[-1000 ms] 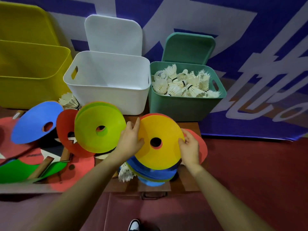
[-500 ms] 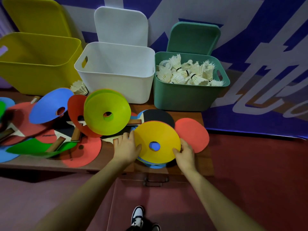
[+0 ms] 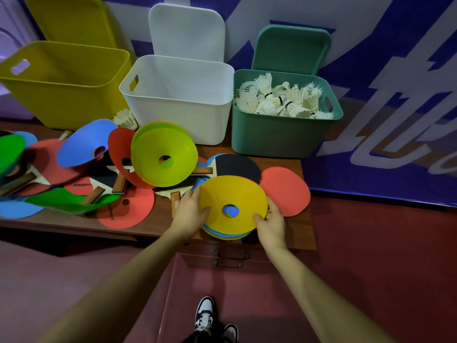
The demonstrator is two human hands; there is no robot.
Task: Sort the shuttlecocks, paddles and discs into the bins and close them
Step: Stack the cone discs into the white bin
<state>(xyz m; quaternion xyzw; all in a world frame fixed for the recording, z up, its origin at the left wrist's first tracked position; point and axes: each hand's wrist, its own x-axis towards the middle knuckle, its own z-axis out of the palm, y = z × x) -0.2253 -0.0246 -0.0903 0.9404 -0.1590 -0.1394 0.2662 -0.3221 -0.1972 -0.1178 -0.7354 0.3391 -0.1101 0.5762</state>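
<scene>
A stack of discs with a yellow disc [image 3: 232,196] on top sits near the table's front edge. My left hand [image 3: 189,210] grips the stack's left rim, and my right hand [image 3: 270,222] grips its right rim. More discs lean to the left: a lime one [image 3: 160,149], a red one [image 3: 118,149] and a blue one [image 3: 84,142]. Paddles lie among them, one black-faced [image 3: 237,165] and one red-faced [image 3: 284,190]. The green bin [image 3: 279,134] holds several shuttlecocks [image 3: 277,100]. One loose shuttlecock [image 3: 126,118] lies by the white bin [image 3: 178,112].
A yellow bin [image 3: 61,95] stands at the back left. All three lids lean open against the blue wall behind the bins. The wooden table [image 3: 153,224] ends just before my hands, with a drawer handle [image 3: 230,258] below. My shoes [image 3: 205,315] show on the red floor.
The disc stack came down from a tilted, raised position to rest flat on the table between my hands. The view has shifted to the left and pulled back.
</scene>
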